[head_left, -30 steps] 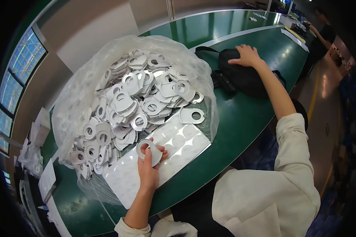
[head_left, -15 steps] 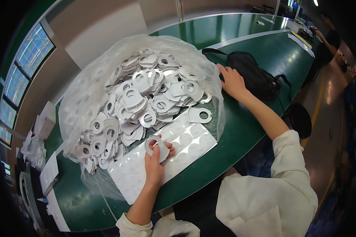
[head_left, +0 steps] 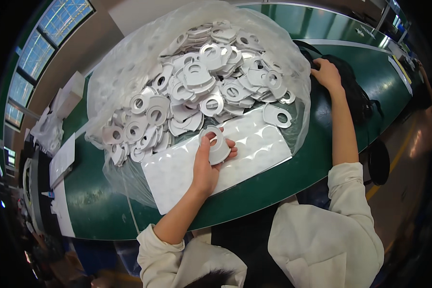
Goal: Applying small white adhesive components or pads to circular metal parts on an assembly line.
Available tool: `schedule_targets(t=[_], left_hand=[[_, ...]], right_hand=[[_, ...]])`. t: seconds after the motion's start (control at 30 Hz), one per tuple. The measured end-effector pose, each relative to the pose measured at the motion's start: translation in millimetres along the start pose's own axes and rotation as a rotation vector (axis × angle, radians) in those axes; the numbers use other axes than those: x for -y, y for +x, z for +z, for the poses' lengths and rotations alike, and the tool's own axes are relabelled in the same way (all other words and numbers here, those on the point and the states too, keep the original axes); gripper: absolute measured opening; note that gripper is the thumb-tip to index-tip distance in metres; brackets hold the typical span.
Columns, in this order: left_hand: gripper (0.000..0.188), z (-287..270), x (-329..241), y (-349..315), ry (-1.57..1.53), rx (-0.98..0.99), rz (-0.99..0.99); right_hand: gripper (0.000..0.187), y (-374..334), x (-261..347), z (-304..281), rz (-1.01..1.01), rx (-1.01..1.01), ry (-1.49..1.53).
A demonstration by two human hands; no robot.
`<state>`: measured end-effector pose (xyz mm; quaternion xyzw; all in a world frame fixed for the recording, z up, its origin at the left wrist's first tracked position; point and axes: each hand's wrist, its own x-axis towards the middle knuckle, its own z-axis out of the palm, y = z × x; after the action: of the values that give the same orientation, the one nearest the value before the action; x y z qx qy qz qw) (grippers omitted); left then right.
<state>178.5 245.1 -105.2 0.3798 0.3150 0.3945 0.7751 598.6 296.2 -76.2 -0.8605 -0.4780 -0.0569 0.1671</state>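
My left hand is closed around one flat white part with a large round hole, thumb on its face and fingers behind. Below it lies a white sheet with round shapes. Beyond spreads a heap of similar white parts on a clear plastic bag. One loose part rests near the sheet's far right corner. My right hand is at the bag's right rim, beside a black fabric bag. Its fingers are extended and slightly curved, with no part visible in them.
The curved green table carries everything. Papers, a white box and a crumpled plastic bag stand at the left. A round black stool is by the table's right edge. A person's arm shows at the far right.
The view has shifted, so the table and heap sit higher and further right in the picture. My left hand still holds the white part; my right hand stays by the plastic rim and black bag.
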Motion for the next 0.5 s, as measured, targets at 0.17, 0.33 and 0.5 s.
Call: schedule_targets(t=[0.17,0.33,0.5], left_hand=[[0.063,-10,-15,9,-0.003,-0.022,0.012],[0.065,-13,-25,4,-0.078,0.004,-0.063],[0.064,-9,-12,-3,-0.105,-0.014,-0.076]], right_hand=[[0.030,-32,38,-28,-0.301,-0.521,0.329],[0.019,-128,143,-62,-0.623,0.138,0.744],[0.017,-146,143,-45,-0.825,0.665,0.299]])
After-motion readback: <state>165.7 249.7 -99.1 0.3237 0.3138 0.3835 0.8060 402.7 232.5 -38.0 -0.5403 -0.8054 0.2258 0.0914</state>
